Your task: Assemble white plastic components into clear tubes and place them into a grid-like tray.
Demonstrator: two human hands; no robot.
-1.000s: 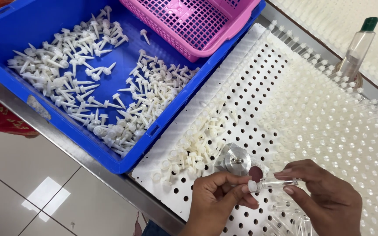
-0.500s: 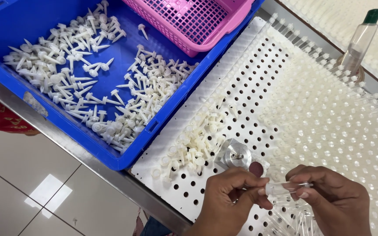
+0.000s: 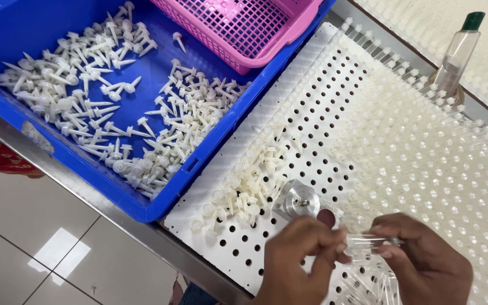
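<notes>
My left hand [image 3: 300, 254] and my right hand [image 3: 425, 260] meet at the bottom of the view over a white perforated board [image 3: 323, 107]. Together they pinch a small clear plastic tube [image 3: 368, 242], held level between the fingertips. Just above the left hand stands a small shiny metal block [image 3: 299, 202] with a pin on top. A loose heap of white plastic plungers [image 3: 249, 181] lies on the board to its left. Clear tubes [image 3: 425, 158] stand upright in the board's holes on the right.
A blue crate [image 3: 12, 34] at upper left holds several white plungers [image 3: 97, 101] and a pink mesh basket [image 3: 244, 22]. A clear bottle with a green cap [image 3: 458, 51] stands at the far right. The steel table edge [image 3: 86, 197] runs diagonally above a tiled floor.
Both hands have slid a little lower and to the right in the view, still pinching the clear tube. The view has shifted slightly.
</notes>
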